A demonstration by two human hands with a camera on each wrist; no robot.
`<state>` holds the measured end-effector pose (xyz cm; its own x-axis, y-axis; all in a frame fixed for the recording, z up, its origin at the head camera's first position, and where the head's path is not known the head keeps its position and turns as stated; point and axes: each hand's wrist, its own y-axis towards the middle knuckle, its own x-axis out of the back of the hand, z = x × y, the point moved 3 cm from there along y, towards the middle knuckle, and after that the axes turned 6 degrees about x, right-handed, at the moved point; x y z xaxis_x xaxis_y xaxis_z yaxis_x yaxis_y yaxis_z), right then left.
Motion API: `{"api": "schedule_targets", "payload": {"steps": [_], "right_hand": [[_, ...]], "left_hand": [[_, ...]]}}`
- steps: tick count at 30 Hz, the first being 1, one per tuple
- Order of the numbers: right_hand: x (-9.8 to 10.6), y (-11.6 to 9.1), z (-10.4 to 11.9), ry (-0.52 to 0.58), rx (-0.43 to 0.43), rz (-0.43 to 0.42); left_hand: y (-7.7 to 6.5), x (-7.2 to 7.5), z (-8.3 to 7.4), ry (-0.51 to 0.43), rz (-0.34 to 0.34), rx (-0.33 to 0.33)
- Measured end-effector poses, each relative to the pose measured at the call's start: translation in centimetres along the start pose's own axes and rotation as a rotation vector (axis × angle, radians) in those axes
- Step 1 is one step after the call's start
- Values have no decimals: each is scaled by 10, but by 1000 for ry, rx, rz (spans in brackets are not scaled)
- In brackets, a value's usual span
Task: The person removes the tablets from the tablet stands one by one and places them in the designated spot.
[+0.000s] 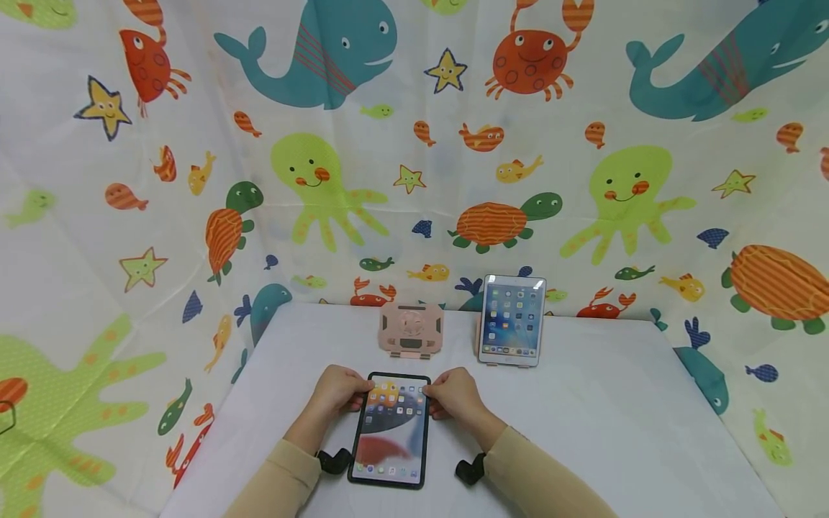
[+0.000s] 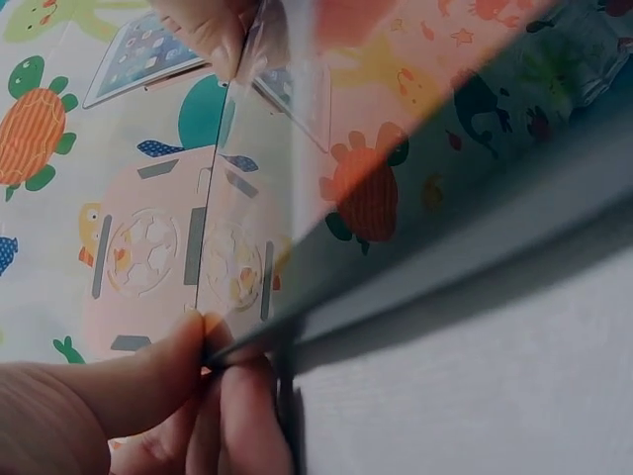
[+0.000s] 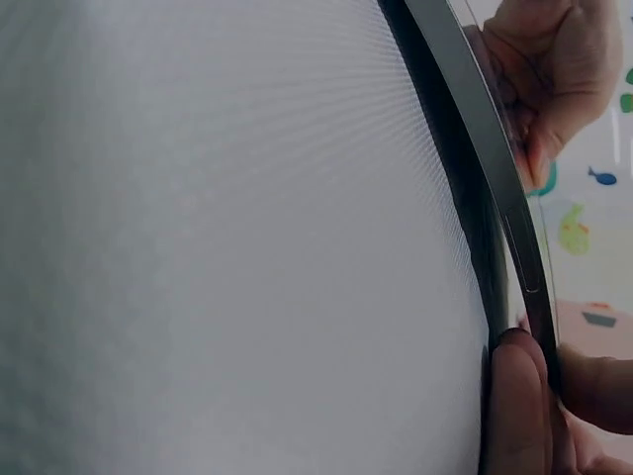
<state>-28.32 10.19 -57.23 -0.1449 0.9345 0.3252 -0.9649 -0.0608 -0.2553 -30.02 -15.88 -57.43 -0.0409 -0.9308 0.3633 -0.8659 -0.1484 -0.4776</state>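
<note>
A black-framed tablet (image 1: 388,453) with its screen lit is in the middle of the head view, near the front. My left hand (image 1: 340,392) pinches its upper left edge, thumb at the screen's border and fingers curled below. On the opposite edge, my right hand (image 1: 456,396) holds it the same way. The left wrist view shows the left thumb (image 2: 178,361) at a tablet corner, beside the glossy, reflecting screen. Close to the right wrist camera, right fingers (image 3: 519,396) grip the dark metal side; a thin clear rim shows along it, its nature unclear.
Behind the tablet stands a pink folding stand (image 1: 411,329) with a round ball pattern. To its right, a white tablet (image 1: 512,320) leans upright on a similar pink support. All rest on a white-covered table (image 1: 602,432), backed by a sea-animal curtain (image 1: 414,216).
</note>
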Motion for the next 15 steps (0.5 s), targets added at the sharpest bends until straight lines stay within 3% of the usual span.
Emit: {"api": "schedule_targets", "payload": {"steps": [7, 15], "right_hand": [[0, -3, 4, -156, 54, -23], [-3, 0, 7, -253, 82, -30]], "left_hand": [[-1, 0, -1, 35, -24, -10], [-1, -1, -3, 99, -68, -4]]}}
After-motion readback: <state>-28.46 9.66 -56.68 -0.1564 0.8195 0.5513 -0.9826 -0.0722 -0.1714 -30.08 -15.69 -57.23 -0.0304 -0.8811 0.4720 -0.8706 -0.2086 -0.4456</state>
